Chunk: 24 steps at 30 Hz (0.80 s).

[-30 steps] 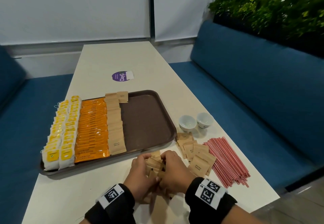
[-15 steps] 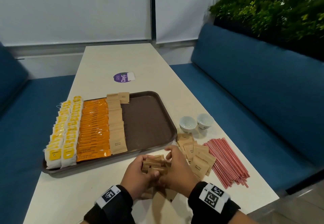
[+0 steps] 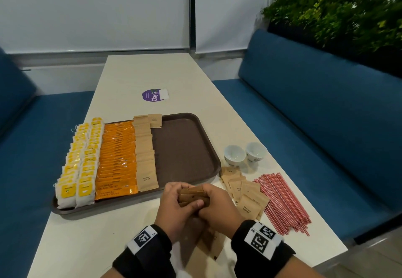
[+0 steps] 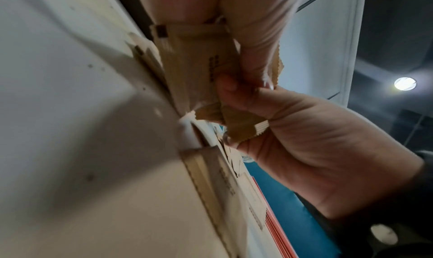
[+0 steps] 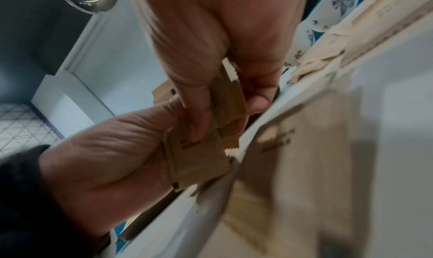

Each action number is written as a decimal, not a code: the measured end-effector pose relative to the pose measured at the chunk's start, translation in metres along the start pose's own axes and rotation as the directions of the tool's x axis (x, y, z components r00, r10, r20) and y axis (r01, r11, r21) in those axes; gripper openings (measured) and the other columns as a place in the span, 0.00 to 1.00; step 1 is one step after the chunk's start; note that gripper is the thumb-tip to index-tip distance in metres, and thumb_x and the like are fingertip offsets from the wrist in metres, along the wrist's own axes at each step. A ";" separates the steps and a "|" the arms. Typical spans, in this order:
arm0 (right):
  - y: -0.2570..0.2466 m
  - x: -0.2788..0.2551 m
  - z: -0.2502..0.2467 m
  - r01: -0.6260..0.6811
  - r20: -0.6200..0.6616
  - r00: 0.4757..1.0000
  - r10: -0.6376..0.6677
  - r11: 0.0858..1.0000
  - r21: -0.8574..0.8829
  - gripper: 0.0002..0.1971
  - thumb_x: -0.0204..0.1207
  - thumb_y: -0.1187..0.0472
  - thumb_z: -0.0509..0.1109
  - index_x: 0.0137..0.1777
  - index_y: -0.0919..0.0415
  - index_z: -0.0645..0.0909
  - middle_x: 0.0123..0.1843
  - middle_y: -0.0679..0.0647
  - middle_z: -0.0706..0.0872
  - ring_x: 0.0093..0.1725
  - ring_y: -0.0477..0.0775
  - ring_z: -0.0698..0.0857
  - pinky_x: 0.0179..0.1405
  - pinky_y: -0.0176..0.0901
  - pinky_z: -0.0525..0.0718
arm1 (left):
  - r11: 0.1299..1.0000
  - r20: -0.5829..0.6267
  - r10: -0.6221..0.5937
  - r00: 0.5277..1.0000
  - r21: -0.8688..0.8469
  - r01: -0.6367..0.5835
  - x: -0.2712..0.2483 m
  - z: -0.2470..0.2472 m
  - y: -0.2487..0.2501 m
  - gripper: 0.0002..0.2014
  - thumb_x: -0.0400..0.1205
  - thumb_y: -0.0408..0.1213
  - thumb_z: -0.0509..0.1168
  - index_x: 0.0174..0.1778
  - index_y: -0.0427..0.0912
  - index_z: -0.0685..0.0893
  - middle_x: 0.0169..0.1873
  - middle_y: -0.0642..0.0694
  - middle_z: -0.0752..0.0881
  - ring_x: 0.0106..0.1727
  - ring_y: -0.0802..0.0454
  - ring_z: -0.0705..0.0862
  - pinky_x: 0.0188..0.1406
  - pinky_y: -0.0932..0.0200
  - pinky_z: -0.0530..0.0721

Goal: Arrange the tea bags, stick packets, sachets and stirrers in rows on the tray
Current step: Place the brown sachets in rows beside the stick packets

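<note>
A brown tray (image 3: 187, 147) holds two rows of yellow tea bags (image 3: 80, 164), a row of orange stick packets (image 3: 118, 160) and a row of brown sugar sachets (image 3: 144, 151). Just in front of the tray's near edge, my left hand (image 3: 177, 197) and right hand (image 3: 212, 201) together grip a small stack of brown sachets (image 3: 192, 196). In the left wrist view the stack (image 4: 199, 67) is pinched from both ends. More loose sachets (image 3: 245, 193) lie to the right, beside a pile of red stirrers (image 3: 280, 201).
Two small white cups (image 3: 235, 155) stand on the table behind the loose sachets. A few sachets (image 3: 208, 240) lie under my wrists. A purple sticker (image 3: 152, 96) is beyond the tray. Blue benches flank the white table (image 3: 152, 71).
Both hands gathered loose sachets off the table into one stack and raised it a little towards the tray's near edge.
</note>
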State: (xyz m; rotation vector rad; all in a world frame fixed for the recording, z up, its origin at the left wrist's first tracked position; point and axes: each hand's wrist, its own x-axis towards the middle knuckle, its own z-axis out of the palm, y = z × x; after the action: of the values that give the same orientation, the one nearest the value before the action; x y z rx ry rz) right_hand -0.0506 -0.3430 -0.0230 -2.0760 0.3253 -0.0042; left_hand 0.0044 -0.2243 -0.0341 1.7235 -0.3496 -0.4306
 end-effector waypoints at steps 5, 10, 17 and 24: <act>-0.025 0.008 -0.016 0.105 0.109 0.989 -0.104 0.995 0.000 0.20 0.67 0.73 0.71 0.53 0.54 0.70 0.50 0.50 0.83 0.49 0.47 0.84 0.43 0.37 0.86 | 0.957 0.163 -0.037 0.986 -0.278 0.081 0.008 -0.013 0.015 0.28 0.60 0.29 0.76 0.54 0.48 0.77 0.47 0.42 0.86 0.44 0.51 0.88 0.35 0.57 0.86; -0.041 0.019 -0.019 0.137 0.122 0.983 -0.137 0.991 0.016 0.29 0.64 0.72 0.75 0.59 0.54 0.65 0.50 0.49 0.81 0.50 0.46 0.83 0.43 0.34 0.83 | 0.885 0.229 -0.120 0.966 -0.417 0.208 0.015 -0.014 0.024 0.18 0.73 0.22 0.68 0.56 0.42 0.79 0.38 0.45 0.90 0.39 0.50 0.89 0.31 0.55 0.88; -0.026 -0.003 -0.035 -0.014 0.076 0.995 0.058 0.877 -0.481 0.49 0.53 0.47 0.86 0.73 0.53 0.65 0.65 0.47 0.71 0.65 0.48 0.71 0.66 0.44 0.75 | 0.897 0.070 -0.232 0.970 -0.370 0.241 0.016 -0.035 0.005 0.12 0.76 0.31 0.69 0.54 0.43 0.83 0.52 0.35 0.87 0.54 0.34 0.85 0.42 0.40 0.87; -0.006 -0.019 -0.007 -0.133 0.123 0.947 0.297 0.710 -0.692 0.43 0.56 0.52 0.85 0.68 0.58 0.65 0.64 0.53 0.70 0.64 0.55 0.71 0.63 0.51 0.77 | 0.938 0.124 -0.273 0.954 -0.187 0.293 0.009 -0.056 -0.004 0.12 0.77 0.33 0.69 0.56 0.43 0.82 0.52 0.39 0.88 0.53 0.39 0.87 0.36 0.47 0.88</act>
State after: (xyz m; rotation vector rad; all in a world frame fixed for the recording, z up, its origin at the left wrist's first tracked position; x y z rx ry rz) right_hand -0.0688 -0.3417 -0.0123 -2.7169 0.4800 0.5778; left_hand 0.0381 -0.1793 -0.0295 1.5588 -0.1188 -0.7370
